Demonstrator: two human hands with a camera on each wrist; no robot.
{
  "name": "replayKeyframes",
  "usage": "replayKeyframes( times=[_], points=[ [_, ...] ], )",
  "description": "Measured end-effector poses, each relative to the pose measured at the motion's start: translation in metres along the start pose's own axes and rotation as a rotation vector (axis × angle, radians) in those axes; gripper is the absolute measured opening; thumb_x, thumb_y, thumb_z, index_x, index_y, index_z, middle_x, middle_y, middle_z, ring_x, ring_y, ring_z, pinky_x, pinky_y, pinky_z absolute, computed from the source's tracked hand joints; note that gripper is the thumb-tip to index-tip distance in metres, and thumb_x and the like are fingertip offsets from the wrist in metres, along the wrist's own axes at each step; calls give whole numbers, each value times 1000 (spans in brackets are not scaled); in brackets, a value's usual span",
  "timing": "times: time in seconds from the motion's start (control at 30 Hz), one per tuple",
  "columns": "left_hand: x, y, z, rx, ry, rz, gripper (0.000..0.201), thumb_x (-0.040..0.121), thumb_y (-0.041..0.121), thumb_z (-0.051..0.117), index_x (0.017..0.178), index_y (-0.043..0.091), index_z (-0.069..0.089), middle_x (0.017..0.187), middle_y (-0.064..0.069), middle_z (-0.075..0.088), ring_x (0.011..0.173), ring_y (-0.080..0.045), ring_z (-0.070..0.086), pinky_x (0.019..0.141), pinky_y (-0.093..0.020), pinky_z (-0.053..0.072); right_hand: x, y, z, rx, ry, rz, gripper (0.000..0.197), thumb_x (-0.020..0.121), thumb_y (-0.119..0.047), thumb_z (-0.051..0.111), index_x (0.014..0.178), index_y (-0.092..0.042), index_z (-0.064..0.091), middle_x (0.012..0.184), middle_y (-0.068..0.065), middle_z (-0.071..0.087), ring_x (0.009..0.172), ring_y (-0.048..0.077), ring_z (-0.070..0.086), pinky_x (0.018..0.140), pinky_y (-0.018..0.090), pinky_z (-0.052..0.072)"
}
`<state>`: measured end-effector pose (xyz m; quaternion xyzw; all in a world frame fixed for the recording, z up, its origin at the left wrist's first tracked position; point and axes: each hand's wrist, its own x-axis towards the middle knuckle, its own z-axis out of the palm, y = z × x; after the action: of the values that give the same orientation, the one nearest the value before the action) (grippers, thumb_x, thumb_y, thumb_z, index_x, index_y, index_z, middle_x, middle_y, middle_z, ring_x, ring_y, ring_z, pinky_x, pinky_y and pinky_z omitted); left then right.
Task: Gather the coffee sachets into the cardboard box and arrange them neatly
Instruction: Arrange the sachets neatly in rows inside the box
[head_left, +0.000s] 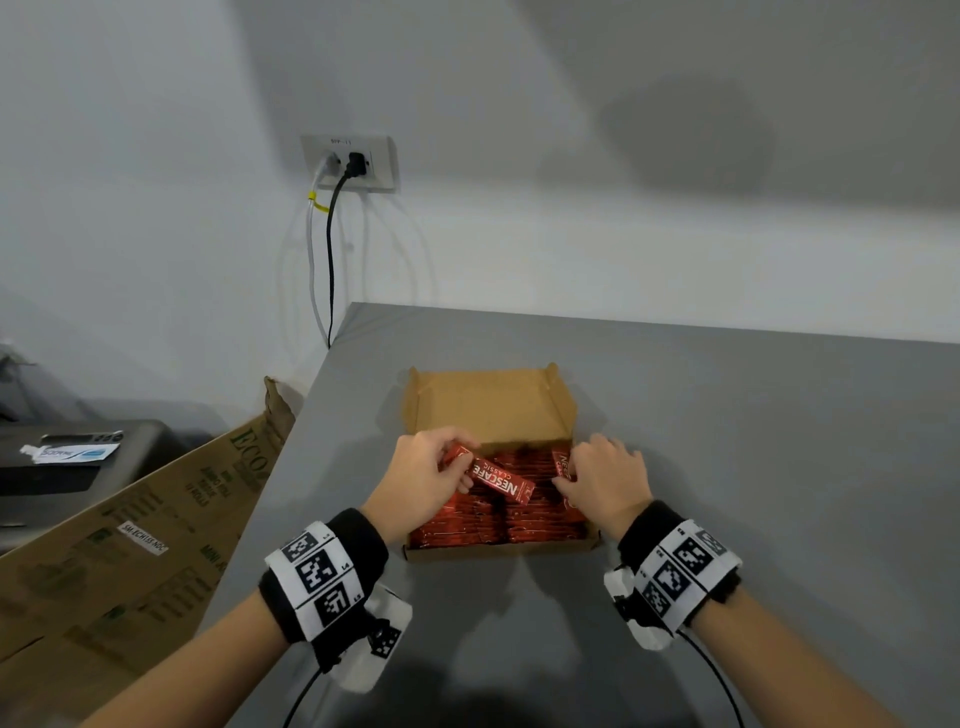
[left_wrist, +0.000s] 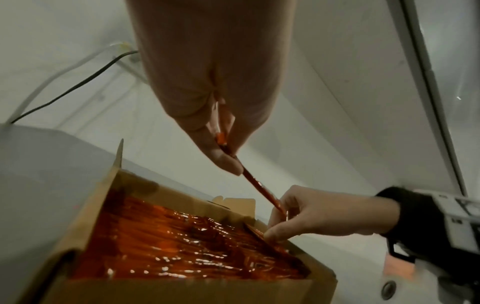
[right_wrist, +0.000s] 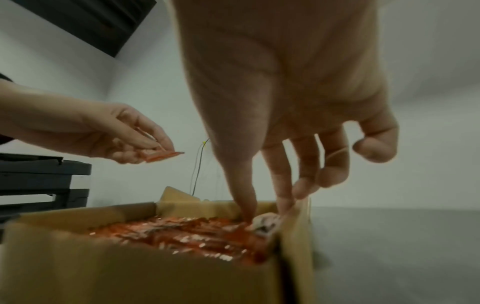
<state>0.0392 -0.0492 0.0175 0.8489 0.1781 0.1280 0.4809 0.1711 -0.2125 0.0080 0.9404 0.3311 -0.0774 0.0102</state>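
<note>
An open cardboard box (head_left: 488, 400) sits on the grey table (head_left: 753, 441), its near half packed with red coffee sachets (head_left: 498, 522). My left hand (head_left: 462, 462) hovers over the box's left side and pinches one red Nescafe sachet (head_left: 501, 480) by its end. That sachet shows edge-on in the left wrist view (left_wrist: 257, 185). At the box's right wall, my right hand (head_left: 563, 475) reaches down. Its thumb and fingers (left_wrist: 275, 234) pinch a sachet (head_left: 561, 462) standing against the wall. The far half of the box shows bare cardboard.
A large printed cardboard sheet (head_left: 156, 530) leans against the table's left edge. Behind it stands a black machine (head_left: 78, 457). A wall socket (head_left: 350, 163) with cables hangs above the table's back left corner. Bare grey tabletop lies right of the box.
</note>
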Motion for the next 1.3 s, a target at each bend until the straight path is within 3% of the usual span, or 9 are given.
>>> replayKeyframes(
  times=[0.17,0.4,0.5,0.57,0.67,0.77,1.0,1.17,1.3],
  points=[
    [-1,-4,0,71,-6,55,16,90,6,56,86,21,62,75,-6,67,61,-11,63,61,-23,54,-1,-8,5,29,13,39,27,88,-34,56,105,-13,56,110,6,56,105,26,54,85,38,45],
    [0,0,-1,108,93,52,17,89,5,48,77,14,56,82,2,50,74,-10,50,69,-12,38,-4,-6,-11,176,152,77,15,86,-24,51,79,-11,52,87,4,59,82,28,60,64,30,41],
    [1,3,0,46,117,42,20,83,-2,52,75,17,54,85,1,47,75,-19,58,72,-25,47,-4,-5,-14,453,300,-59,16,91,-20,52,80,-10,45,74,2,53,64,21,50,59,32,39],
    [2,8,2,60,113,48,24,84,-6,48,81,16,55,84,3,44,71,-10,52,67,-15,42,-7,-13,-9,602,306,-231,18,92,-17,55,80,-12,42,71,3,54,59,21,50,56,34,41],
    [4,15,3,15,99,9,17,95,15,45,89,11,60,84,-5,54,67,-5,45,66,-11,38,-7,-22,4,641,347,-383,14,90,-13,59,80,-10,49,77,1,55,67,19,52,62,35,46],
    [8,15,4,-16,44,-33,23,91,32,55,90,10,63,83,-15,64,66,-12,50,61,-17,39,-7,-30,8,688,402,-484,10,85,-3,61,82,-9,53,81,-3,51,73,8,46,68,20,39],
    [10,14,-3,70,174,11,3,83,20,68,86,22,66,77,0,62,56,-1,48,58,-7,38,-1,-20,6,812,262,-382,47,82,-20,66,123,-24,43,98,-5,56,88,6,55,82,19,46],
    [8,8,-5,152,187,-26,7,83,26,68,80,29,63,71,12,63,74,-1,60,74,-22,49,-5,-17,10,891,163,-350,33,93,-26,52,125,-25,41,89,-16,53,81,5,54,73,19,40],
    [7,9,-1,48,238,-58,5,82,22,70,80,22,65,69,8,63,64,0,56,63,-9,41,-4,-21,10,1066,236,-299,30,89,-21,61,114,-24,45,93,-5,65,81,3,64,77,18,51]
  ],
)
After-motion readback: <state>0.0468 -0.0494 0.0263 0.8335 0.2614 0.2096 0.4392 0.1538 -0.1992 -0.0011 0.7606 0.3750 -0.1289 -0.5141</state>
